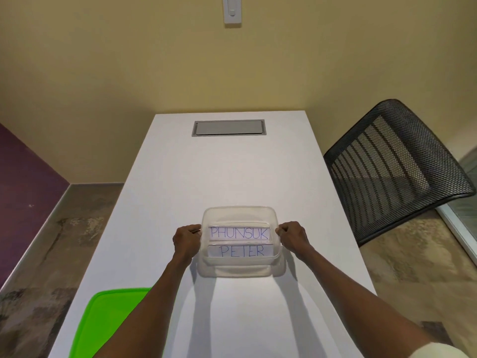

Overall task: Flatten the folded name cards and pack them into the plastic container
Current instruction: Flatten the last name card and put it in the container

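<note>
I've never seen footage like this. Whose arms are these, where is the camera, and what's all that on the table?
There is no machine here. A person wears a camera on the head, so this one picture looks forward and down their own arms. The left hand and right hand each hold a side of a clear plastic container on a white table. Inside it stand two name cards, PHUNSUK behind and PETER in front. A green lid lies near the left forearm. A mesh chair stands to the right.

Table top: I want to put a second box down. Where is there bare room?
Bare white table lies between the plastic container and the grey hatch. The near middle between the forearms is bare too. Crowded: both hands at the container, green lid near left.
</note>
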The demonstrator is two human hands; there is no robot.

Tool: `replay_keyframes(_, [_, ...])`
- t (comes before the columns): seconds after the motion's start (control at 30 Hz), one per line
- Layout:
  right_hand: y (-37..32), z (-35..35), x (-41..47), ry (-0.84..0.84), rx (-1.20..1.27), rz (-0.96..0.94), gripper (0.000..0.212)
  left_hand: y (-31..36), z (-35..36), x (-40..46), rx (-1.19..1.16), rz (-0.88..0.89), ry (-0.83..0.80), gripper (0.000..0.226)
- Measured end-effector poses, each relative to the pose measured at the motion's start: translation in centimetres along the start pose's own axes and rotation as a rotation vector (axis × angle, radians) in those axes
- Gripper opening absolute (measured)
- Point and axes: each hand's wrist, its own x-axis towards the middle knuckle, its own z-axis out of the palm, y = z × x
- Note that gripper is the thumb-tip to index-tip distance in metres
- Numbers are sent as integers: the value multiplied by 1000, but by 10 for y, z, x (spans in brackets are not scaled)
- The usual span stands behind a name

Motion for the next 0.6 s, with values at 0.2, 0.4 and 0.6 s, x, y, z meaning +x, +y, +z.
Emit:
replay_keyframes(0.2, [7,5,6,-33,20,26,35,-1,4,3,40,7,6,22])
replay_keyframes(0.4, [9,9,8,-13,39,39,40,-2,3,7,43,9,-33,20])
replay_keyframes(0.6, [1,8,8,30,10,70,38,0,-2,9,165,82,-36,22])
